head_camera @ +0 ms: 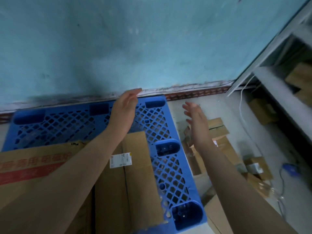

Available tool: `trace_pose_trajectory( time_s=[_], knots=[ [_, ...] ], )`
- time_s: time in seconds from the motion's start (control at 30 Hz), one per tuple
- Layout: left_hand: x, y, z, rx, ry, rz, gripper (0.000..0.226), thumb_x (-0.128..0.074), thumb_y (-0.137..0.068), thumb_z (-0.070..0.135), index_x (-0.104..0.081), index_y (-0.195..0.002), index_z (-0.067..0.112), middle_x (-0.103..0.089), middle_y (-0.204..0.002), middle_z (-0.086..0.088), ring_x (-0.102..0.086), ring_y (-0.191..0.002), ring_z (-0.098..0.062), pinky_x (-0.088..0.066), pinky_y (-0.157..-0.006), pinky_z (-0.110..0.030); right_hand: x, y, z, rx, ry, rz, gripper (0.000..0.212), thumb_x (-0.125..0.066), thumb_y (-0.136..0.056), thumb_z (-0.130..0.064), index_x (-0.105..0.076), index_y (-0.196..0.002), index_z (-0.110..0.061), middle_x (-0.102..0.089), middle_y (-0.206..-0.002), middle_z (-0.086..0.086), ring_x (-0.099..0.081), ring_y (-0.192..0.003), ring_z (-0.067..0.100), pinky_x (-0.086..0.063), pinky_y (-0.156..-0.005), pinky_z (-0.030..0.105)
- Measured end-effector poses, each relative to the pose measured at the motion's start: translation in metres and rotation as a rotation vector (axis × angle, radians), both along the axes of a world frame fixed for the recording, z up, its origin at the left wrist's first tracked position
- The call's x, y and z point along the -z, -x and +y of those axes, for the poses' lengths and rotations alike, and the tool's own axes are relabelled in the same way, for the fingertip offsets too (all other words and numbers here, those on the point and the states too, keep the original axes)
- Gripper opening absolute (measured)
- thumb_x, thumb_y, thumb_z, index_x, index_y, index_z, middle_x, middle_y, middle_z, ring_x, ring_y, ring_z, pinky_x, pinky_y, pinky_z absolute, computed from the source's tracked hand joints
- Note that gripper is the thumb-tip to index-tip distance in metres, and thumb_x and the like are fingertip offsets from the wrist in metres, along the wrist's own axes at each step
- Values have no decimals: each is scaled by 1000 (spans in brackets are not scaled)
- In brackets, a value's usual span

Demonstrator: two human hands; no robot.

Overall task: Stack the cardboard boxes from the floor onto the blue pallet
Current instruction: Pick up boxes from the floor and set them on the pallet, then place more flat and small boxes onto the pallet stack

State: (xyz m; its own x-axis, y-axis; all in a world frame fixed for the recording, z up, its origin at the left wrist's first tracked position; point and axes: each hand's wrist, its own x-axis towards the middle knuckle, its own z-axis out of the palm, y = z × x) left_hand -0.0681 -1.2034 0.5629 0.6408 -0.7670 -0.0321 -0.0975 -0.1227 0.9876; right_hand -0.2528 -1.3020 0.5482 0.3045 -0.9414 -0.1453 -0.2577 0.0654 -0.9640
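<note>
Head: labelled box (136,174) below left hand (125,107), ungripped.

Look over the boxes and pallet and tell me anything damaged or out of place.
The red-printed box lying over the blue pallet has a ragged, torn far edge. On the floor right of the pallet, the small cardboard boxes lie jumbled at odd angles, some seemingly open. Nothing looks spilled.

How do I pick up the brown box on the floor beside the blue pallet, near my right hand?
Probably from above, one hand on each opposite side: the brown box lies flat with its wide top facing up, looking too broad for one hand. The left hand and right hand are open and free.
</note>
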Motion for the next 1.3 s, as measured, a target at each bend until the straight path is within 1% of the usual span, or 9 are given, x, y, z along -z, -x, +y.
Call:
trace_pose_trajectory(
  time_s=[0.07, 0.13, 0.27, 0.4, 0.53, 0.77, 0.93, 1.13, 1.3],
  knots=[
    [-64, 23, -2, -14, 74, 84, 31, -45, -97, 14, -63, -120, 25, -59, -129, 7, -54, -111, 0, -42, -100, -21, -66, 19, 7, 0, 59, -62, 36, -34, -99, -51, -55, -124, -35, -59, -132, -8, -54, -122, 8, -40, -109, 38],
    [-120, 52, 1, 3, 127, 144, 29, -48, -95, 17, -66, -115, 30, -60, -129, 11, -54, -117, -3, -42, -103, -30, -124, 45, 19, 7, 111, -144, 37, -35, -100, -49, -55, -126, -33, -61, -131, -8, -54, -122, 6, -39, -109, 37],
    [-207, 128, 14, 168, 218, 157, 22, -55, -92, 29, -70, -105, 39, -62, -126, 16, -57, -116, -1, -44, -94, -25, -215, 130, 46, 48, 211, -237, 37, -36, -102, -43, -58, -126, -27, -63, -127, -6, -57, -120, 7, -42, -106, 30],
    [-255, 215, 14, 288, 229, 98, 26, -51, -87, 35, -68, -107, 39, -63, -124, 16, -56, -116, 1, -43, -98, -27, -264, 227, 58, 117, 269, -252, 37, -36, -103, -40, -59, -125, -22, -65, -123, -7, -61, -111, 3, -46, -98, 22],
    [-268, 323, 7, 323, 227, 117, 25, -45, -93, 32, -66, -106, 38, -62, -126, 12, -56, -117, -2, -41, -103, -32, -271, 341, 59, 165, 266, -235, 38, -36, -102, -41, -60, -123, -21, -66, -122, -4, -61, -112, 10, -46, -103, 33],
    [-241, 494, -8, 461, 168, 231, 39, -48, -80, 43, -62, -115, 31, -60, -127, 12, -54, -116, 0, -41, -100, -27, -250, 520, 66, 265, 181, -125, 38, -34, -102, -41, -60, -121, -21, -65, -125, 0, -61, -115, 17, -42, -107, 45],
    [-192, 552, -46, 539, 106, 229, 29, -39, -97, 34, -61, -116, 35, -59, -132, 12, -54, -120, -2, -38, -108, -36, -214, 581, 45, 326, 121, -104, 39, -31, -103, -42, -60, -120, -22, -65, -124, -1, -60, -115, 16, -42, -107, 46],
    [-97, 585, -115, 610, -18, 202, 35, -37, -94, 35, -59, -121, 35, -58, -132, 12, -53, -120, -1, -40, -105, -33, -118, 611, -4, 455, 35, -98, 39, -34, -102, -43, -58, -124, -21, -63, -125, -3, -61, -113, 14, -45, -104, 44],
    [30, 609, -169, 648, -95, 73, 45, -35, -96, 35, -44, -139, 37, -45, -144, 18, -42, -129, 4, -35, -110, -31, 3, 635, -46, 571, -15, -121, 22, -46, -96, -43, -64, -108, -38, -60, -124, -12, -56, -118, 14, -44, -106, 44]
  ],
)
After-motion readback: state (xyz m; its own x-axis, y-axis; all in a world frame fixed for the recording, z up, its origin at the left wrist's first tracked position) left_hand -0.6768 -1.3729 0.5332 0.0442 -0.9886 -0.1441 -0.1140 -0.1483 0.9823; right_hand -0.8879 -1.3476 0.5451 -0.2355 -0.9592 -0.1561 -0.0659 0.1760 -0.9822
